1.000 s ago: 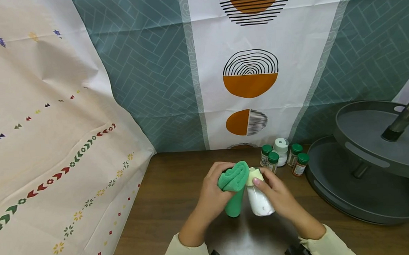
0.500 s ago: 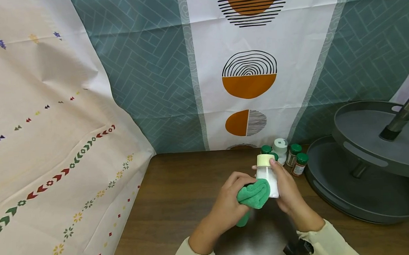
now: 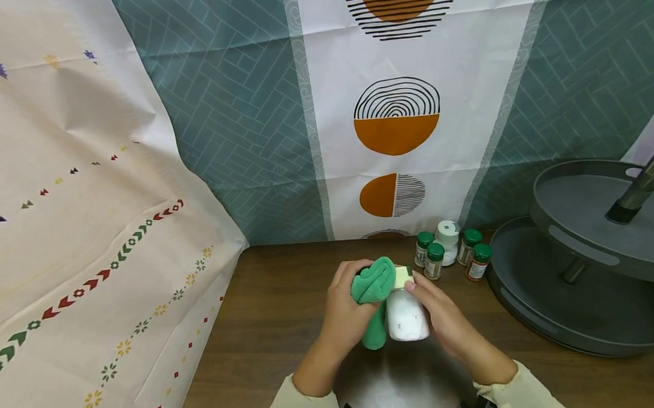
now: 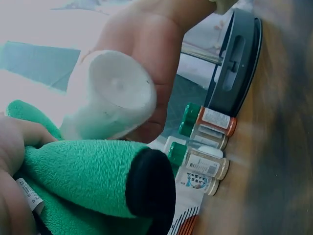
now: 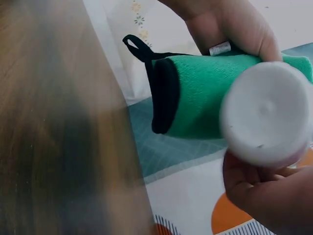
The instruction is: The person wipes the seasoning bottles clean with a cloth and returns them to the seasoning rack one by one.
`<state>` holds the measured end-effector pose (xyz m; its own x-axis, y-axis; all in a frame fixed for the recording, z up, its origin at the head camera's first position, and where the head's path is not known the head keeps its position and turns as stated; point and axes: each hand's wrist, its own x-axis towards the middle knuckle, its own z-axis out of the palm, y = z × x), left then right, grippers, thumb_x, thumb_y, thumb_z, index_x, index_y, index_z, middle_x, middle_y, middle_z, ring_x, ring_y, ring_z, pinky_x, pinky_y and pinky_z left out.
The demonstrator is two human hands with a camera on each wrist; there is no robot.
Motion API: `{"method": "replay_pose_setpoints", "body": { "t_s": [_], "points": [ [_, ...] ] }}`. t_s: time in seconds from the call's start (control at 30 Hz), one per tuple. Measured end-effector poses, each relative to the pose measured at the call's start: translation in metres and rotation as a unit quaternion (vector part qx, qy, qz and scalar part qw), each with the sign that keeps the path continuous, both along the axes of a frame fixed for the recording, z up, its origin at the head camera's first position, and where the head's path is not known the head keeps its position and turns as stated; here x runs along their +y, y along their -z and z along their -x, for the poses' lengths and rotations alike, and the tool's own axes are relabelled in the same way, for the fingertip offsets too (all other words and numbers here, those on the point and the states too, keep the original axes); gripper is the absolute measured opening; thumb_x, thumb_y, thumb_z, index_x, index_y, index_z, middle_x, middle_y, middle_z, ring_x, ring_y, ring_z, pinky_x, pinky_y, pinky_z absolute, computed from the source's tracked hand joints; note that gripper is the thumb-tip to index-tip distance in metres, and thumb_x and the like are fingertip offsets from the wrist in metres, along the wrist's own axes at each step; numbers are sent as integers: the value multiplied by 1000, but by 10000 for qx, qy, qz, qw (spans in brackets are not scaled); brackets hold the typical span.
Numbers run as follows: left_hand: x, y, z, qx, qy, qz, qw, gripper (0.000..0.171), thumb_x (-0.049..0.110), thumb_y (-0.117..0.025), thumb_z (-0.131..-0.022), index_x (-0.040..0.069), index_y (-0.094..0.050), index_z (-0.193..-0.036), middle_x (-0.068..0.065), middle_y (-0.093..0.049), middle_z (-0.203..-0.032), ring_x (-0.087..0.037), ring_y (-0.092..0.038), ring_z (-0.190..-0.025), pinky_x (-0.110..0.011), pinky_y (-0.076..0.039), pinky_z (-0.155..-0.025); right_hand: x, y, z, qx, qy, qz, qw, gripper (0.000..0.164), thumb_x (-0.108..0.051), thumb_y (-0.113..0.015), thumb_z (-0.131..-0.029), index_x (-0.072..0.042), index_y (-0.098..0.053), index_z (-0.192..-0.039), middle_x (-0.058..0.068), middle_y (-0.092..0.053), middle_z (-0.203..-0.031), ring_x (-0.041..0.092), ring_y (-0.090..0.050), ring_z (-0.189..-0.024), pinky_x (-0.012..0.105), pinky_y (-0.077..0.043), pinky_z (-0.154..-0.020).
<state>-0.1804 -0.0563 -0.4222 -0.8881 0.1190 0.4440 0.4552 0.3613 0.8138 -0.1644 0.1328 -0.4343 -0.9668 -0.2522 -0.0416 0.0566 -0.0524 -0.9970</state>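
Observation:
In the head view my left hand (image 3: pixel 343 316) grips a folded green cloth (image 3: pixel 375 281), rolled at the top and hanging down below the fingers. A white bottle (image 3: pixel 407 315) with a cream cap (image 3: pixel 403 277) is held up by my right hand (image 3: pixel 441 314), thumb near the cap. The bottle's base tips toward the head camera. Cloth and bottle are side by side, the cloth overlapping the cap's left edge. From the left wrist, the bottle's round base (image 4: pixel 122 81) shows above the cloth (image 4: pixel 88 171), which has black trim and a small tag.
Several green-capped spice jars (image 3: pixel 433 261) and a white-capped jar (image 3: pixel 447 241) stand at the back of the brown wooden table (image 3: pixel 287 291). To the right is a dark two-tier round tray (image 3: pixel 578 302). Patterned cloth (image 3: pixel 144 285) hangs along the left side.
The bottle was tilted, then raised upright with the cloth against its lower side; now its base tips forward. The cloth has moved up and left, beside the cap.

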Motion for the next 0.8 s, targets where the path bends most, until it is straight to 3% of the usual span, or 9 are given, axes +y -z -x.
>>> {"method": "replay_pose_setpoints", "body": {
  "t_s": [0.1, 0.23, 0.33, 0.5, 0.6, 0.7, 0.8],
  "points": [
    [2, 0, 0, -102, 127, -53, 9999, 52, 6, -79, -82, 25, -62, -127, 5, -60, -120, -14, -60, -110, -37, -53, -94, 1, 1, 3, 263, 255, 128, 9992, 53, -33, -42, -109, -8, -32, -154, 2, -57, -129, 14, -62, -108, 33, -57, -83],
    [8, 2, -3, 20, 693, 166, 9975, 53, 6, -78, -83, 23, -60, -129, 3, -59, -121, -13, -59, -109, -34, -54, -93, 5, 0, 7, 324, 740, 582, 9950, 55, -32, -40, -110, -5, -26, -156, -8, -58, -118, 6, -64, -98, 29, -59, -78],
    [11, 5, -6, 304, 1126, 469, 9921, 51, 8, -80, -83, 23, -60, -128, 3, -59, -121, -11, -60, -108, -30, -54, -92, 11, -1, 11, 394, 1012, 981, 9892, 54, -34, -37, -110, -7, -23, -154, -5, -58, -112, 6, -64, -94, 24, -58, -77],
    [14, 6, -6, 491, 1545, 696, 9843, 52, 7, -82, -79, 22, -62, -124, 5, -60, -117, -7, -61, -103, -25, -54, -88, 21, -3, 19, 832, 897, 1349, 9833, 43, -37, -32, -111, -10, -27, -144, 0, -63, -108, 9, -70, -92, 26, -60, -72],
    [13, 5, -5, 441, 1533, 666, 9849, 52, 5, -81, -77, 22, -62, -123, 4, -61, -115, -7, -61, -101, -24, -54, -86, 22, -4, 20, 738, 839, 1240, 9860, 49, -39, -28, -111, -11, -18, -151, -4, -61, -112, 8, -70, -95, 25, -59, -75],
    [11, 3, -3, 313, 1356, 481, 9891, 50, 4, -78, -79, 22, -62, -123, 3, -61, -113, -9, -60, -99, -26, -54, -84, 19, -5, 18, 557, 833, 980, 9901, 54, -36, -22, -111, -11, -10, -158, -9, -53, -123, 3, -62, -104, 21, -54, -84],
    [7, 1, -1, 143, 1053, 274, 9940, 49, 5, -77, -81, 23, -62, -124, 3, -61, -114, -11, -60, -100, -29, -55, -84, 14, -6, 15, 667, 650, 689, 9933, 52, -27, -18, -110, -13, -14, -160, -7, -45, -132, 5, -55, -110, 24, -51, -89]
  ]
}}
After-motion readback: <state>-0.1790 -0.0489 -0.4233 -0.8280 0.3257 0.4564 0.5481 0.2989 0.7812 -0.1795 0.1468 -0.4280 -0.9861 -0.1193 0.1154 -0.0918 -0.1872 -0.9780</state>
